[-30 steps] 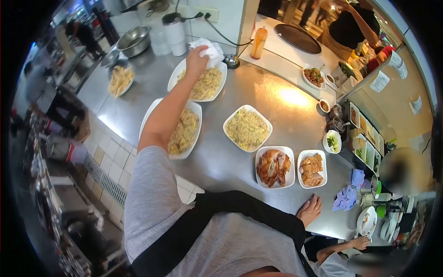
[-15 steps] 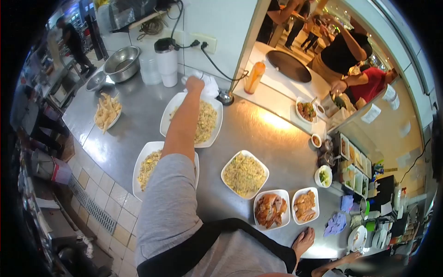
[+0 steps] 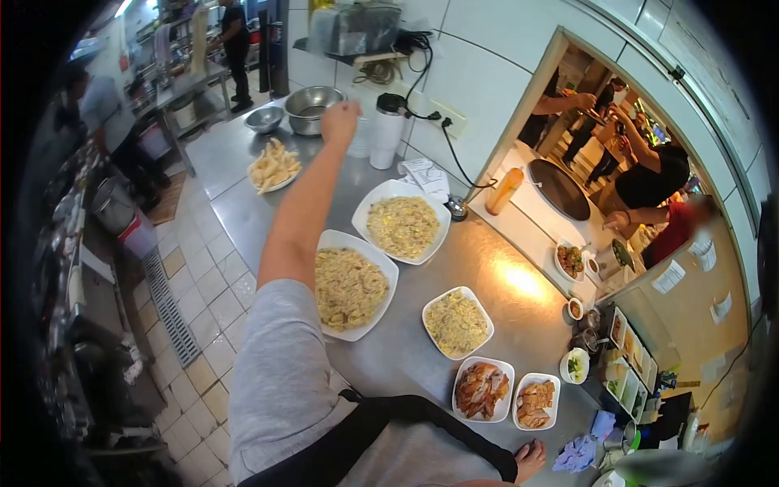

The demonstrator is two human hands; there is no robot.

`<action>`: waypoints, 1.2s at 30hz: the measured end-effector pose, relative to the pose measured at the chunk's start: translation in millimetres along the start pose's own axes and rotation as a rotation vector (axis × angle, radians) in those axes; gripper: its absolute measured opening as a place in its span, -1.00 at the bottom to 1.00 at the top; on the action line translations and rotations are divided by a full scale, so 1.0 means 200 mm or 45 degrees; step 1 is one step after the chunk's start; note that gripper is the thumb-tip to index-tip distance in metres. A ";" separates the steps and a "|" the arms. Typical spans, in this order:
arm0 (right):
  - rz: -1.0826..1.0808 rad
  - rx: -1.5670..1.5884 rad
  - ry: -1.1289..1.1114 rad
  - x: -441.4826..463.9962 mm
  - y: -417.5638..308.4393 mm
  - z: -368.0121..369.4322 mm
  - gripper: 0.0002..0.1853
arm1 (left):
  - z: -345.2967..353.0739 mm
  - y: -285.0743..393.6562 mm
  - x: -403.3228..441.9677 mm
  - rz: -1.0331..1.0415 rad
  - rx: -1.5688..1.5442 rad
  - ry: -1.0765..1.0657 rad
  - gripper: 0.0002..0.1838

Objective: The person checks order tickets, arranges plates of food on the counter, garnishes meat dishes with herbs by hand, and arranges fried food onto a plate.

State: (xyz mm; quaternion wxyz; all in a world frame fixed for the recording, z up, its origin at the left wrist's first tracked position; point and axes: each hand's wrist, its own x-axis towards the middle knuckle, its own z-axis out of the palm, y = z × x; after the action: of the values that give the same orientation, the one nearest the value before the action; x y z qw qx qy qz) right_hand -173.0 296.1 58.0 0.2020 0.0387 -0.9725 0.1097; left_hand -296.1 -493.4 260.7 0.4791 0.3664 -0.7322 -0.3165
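My left hand [image 3: 340, 123] is raised over the back of the steel counter, beside the large metal bowl [image 3: 313, 109]; its fingers curl together, and what they hold, if anything, is hidden. Crumpled white papers [image 3: 425, 178] lie behind a square plate of fried rice [image 3: 402, 227]. A second rice plate [image 3: 350, 284] sits under my forearm, and a smaller rice bowl [image 3: 457, 323] stands to the right. My right hand [image 3: 531, 461] rests on the counter's front edge, near bowls of browned meat [image 3: 483, 390] and cut pieces [image 3: 535, 404], its fingers partly visible.
A bowl of fried strips [image 3: 274, 166], a lidded white tumbler [image 3: 388, 131] and a small metal bowl [image 3: 264, 119] stand at the back left. An orange sauce bottle [image 3: 505, 191] is by the pass window. Purple cloth [image 3: 575, 454] and topping trays [image 3: 629, 357] lie right. Other people stand beyond.
My left hand has left the white papers and moved left toward the metal bowl. The papers stay on the counter. The view has shifted, while my right hand remains at the front edge.
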 end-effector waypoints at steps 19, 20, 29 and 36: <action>0.129 -0.215 0.273 0.04 -0.57 -0.23 -0.82 | -0.09 0.30 1.48 0.503 0.241 0.056 -0.48; 0.179 -0.224 0.242 0.00 -0.54 -0.24 -0.82 | -0.11 0.33 1.50 0.445 0.263 0.028 -0.46; 0.236 -0.083 0.248 0.01 -0.74 -0.35 -0.83 | -0.02 0.26 1.74 0.537 -0.319 0.194 -0.33; -0.074 0.278 0.261 0.37 -1.29 -0.40 -0.76 | -0.33 0.43 0.90 0.177 -1.899 0.239 -0.50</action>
State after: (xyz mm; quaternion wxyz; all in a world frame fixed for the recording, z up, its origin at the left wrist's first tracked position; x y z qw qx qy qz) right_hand -178.7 61.5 209.3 0.2979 0.0773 -0.9275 0.2122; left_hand -303.2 -606.1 436.6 0.6792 -0.0767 -0.3015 -0.6647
